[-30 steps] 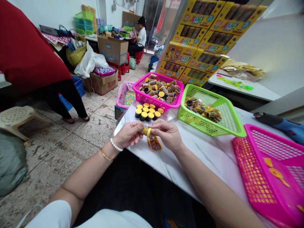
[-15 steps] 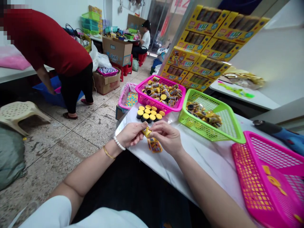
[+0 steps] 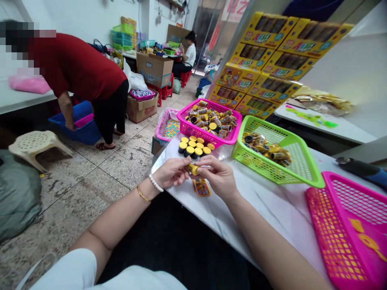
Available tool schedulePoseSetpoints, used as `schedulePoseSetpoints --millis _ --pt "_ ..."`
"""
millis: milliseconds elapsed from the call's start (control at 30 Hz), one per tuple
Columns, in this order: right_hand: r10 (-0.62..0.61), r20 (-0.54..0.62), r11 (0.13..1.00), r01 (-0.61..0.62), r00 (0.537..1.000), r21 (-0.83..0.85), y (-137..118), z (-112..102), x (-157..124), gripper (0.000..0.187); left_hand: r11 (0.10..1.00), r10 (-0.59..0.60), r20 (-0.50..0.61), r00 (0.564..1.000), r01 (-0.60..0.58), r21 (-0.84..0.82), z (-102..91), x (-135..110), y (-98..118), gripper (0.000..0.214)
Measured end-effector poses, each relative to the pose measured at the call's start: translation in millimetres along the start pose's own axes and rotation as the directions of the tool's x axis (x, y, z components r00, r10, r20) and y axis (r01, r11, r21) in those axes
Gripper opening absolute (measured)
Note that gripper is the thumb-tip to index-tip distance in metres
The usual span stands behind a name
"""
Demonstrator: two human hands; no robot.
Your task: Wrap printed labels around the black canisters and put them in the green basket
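Observation:
My left hand [image 3: 172,172] and my right hand [image 3: 218,176] meet over the near edge of the white table [image 3: 272,205], both pinched on one small yellow-capped tube [image 3: 192,168]. A printed sticker sheet [image 3: 202,187] lies on the table just under my hands. Behind them several black tubes with yellow caps [image 3: 195,146] stand upright in a cluster. A pink basket [image 3: 208,121] heaped with labelled tubes sits behind that cluster. To its right a green basket [image 3: 279,151] holds more tubes.
Two pink baskets [image 3: 347,229] lie at the right near edge. Yellow display boxes [image 3: 266,68] are stacked behind. On the left, a person in a red top [image 3: 81,76] bends over a blue bin [image 3: 80,125]. A white stool [image 3: 33,145] stands nearby; another person [image 3: 189,54] sits far back.
My hands stay pinched on the tube and have turned it slightly. The person in red has stepped away to the left and bent over the blue bin.

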State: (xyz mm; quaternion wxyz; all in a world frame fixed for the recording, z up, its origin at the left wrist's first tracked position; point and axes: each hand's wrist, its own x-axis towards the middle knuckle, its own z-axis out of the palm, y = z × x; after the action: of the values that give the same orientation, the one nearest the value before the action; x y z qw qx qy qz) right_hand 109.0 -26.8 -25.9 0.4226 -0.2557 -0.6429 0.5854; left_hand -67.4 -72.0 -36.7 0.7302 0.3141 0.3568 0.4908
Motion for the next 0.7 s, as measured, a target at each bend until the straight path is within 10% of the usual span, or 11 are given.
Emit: schedulePoseSetpoints --millis 367,700 --pt "-0.304 0.145 0.874 0.336 0.942 -0.351 -8.4 -3.5 1.4 0.01 0.992 -0.046 -0.082 0.996 0.055 0.116 2.0 -1.2 -1.1 0.054" --pt "-0.318 0.243 0.719 0.4 0.916 -0.568 0.5 -15.9 10.6 0.021 0.996 -0.076 -0.021 0.997 0.077 0.036 -4.0 8.9 -0.7 0.039"
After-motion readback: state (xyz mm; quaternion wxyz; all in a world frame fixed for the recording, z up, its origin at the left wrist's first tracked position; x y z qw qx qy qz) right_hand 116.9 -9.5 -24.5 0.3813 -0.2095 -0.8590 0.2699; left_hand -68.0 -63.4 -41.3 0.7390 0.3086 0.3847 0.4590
